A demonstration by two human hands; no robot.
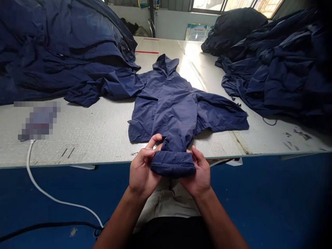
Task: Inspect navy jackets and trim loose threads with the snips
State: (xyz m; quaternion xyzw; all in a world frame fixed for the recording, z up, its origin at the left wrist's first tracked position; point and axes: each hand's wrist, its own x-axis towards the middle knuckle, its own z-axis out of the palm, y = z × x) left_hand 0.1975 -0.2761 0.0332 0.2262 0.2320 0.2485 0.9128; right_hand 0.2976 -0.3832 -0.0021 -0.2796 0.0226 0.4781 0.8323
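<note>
A navy blue jacket (176, 103) lies spread on the table, its collar pointing away from me and one sleeve stretched out to the right. Its near end hangs toward me over the table's front edge, gathered into a folded, rolled band of cloth. My left hand (145, 169) grips the left end of this band, with the thumb on top and the index finger raised. At the right end, my right hand (198, 171) is closed round the cloth, thumb above. The fingers beneath the fabric are mostly hidden.
A large heap of navy garments (64, 48) covers the table's (90, 138) left rear. More navy garments (282, 69) are piled on the right. A pixelated device (38, 122) with a white cable (52, 197) lies at the left; the cable hangs over the front edge.
</note>
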